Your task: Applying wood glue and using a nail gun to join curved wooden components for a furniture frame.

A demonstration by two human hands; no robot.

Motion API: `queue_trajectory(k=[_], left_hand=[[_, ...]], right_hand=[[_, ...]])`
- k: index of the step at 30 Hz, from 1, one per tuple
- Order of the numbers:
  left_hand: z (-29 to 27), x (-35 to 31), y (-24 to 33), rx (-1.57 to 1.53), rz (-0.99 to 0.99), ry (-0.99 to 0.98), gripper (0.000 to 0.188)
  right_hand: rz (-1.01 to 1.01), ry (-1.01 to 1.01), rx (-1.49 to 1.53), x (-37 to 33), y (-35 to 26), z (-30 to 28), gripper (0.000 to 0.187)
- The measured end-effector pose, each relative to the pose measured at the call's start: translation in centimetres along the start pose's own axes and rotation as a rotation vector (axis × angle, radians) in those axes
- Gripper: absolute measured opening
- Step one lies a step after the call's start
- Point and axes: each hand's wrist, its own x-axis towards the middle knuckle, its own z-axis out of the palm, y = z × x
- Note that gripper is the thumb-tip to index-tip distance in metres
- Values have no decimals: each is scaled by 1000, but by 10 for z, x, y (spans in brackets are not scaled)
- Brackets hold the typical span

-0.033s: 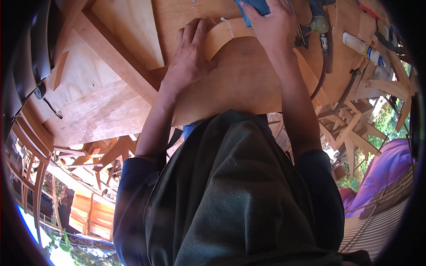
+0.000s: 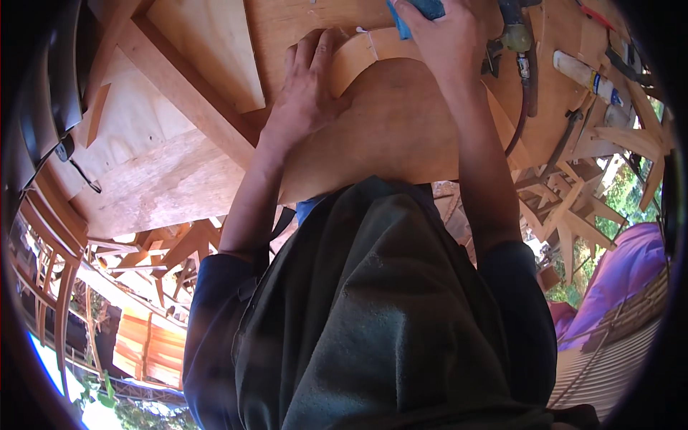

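Observation:
My left hand (image 2: 308,86) lies over the left end of a curved wooden piece (image 2: 355,64), its fingers stretched forward and its thumb out to the side. Closed round a blue pad (image 2: 408,18), my right hand (image 2: 448,39) is over the right part of the same curve. The pad's far side runs out of the top of the picture. A short pencil-like line crosses the curved piece between my hands. Underneath lies a wooden board (image 2: 387,132), with its near edge close to my body. What my left palm covers is hidden.
A hand tool with a hose (image 2: 516,36) lies right of my right hand. Beyond it are a white bottle (image 2: 573,72) and a clamp-like bar (image 2: 562,143). A wooden beam (image 2: 186,86) slants at left. Wooden frames (image 2: 566,208) stand below the table at right.
My right hand has shifted slightly to the right, with the blue pad in it. The left hand and the curved wooden piece look still.

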Motion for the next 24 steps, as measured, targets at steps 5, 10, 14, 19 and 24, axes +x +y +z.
queue_trajectory(k=[5, 10, 14, 19, 24], left_hand=[[3, 0, -3, -20, 20, 26, 95], [1, -2, -2, -38, 14, 8, 105], [-2, 7, -6, -137, 82, 43, 117], [-10, 60, -12, -145, 170, -301, 117], [0, 84, 9, -153, 294, -314, 94]], right_hand=[[42, -323, 49, -39, -21, -7, 36], [237, -669, 69, -84, -19, -54, 42], [384, -682, 222, -120, 6, -68, 62], [326, -620, 270, -135, 11, -70, 69], [422, -321, 296, -123, 32, -72, 60]])
